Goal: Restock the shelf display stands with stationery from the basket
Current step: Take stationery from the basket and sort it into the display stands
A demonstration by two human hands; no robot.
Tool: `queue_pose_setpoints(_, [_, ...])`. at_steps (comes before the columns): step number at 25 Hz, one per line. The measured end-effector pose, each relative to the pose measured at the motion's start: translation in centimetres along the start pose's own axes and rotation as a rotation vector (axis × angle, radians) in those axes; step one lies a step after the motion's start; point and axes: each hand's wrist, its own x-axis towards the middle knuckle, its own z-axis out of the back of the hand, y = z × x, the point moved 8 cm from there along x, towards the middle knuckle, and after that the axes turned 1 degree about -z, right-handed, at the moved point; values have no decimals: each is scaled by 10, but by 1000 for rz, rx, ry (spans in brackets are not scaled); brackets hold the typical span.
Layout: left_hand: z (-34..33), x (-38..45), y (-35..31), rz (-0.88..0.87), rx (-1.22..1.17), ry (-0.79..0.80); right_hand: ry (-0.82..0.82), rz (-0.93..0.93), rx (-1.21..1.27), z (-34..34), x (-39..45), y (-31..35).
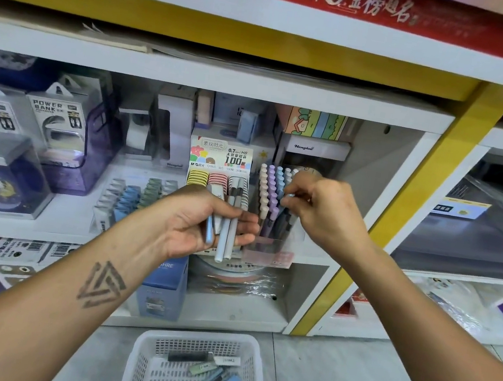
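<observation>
Pens, pastel-capped w/ pale barrels, are mid-restock: a small bunch of them (224, 230) sits in the left hand (205, 222), fingers curled round the barrels, held just in front of the white shelf (74, 221). Right hand (322, 211) pinches one pale-blue pen (288, 196) at its tip end, right over the clear plastic tiered display stand (272, 220) that carries rows of cream, purple & blue caps. Looks like that pen is going into a slot on the blue side; can't tell if it's seated yet.

Progress, as a judgement: stand looks mostly full, rows near complete, so prob. well along for this stand. Left to do: the handful in the left hand, approx. 3-4 pcs, plus what's in the white perforated plastic basket (143, 367) on the floor below, where a few items remain: dark, green & blue slim boxes and a couple of loose pens (207, 377). Those may belong to other stands, e.g. the card display of pencil-lead tubes (219, 168) just left of the pen stand, or the grey-blue-green stand (133, 198) further left. So basket isn't emptied; several more trips likely needed.
</observation>
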Motion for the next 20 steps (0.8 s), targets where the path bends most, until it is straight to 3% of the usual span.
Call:
queue_pose_setpoints(12, [-6, 0, 6, 2, 2, 33, 94, -15, -232, -13, 4, -4])
queue_pose_setpoints(14, [-11, -1, 5, -5, 18, 57, 44, -141, 45, -3, 7, -6])
queue_pose_setpoints(17, [-19, -3, 4, -24, 30, 93, 110, -402, 639, -14, 3, -6])
queue_pose_setpoints(20, [-22, -3, 3, -35, 9, 111, 46, -512, 868, -7, 0, -9])
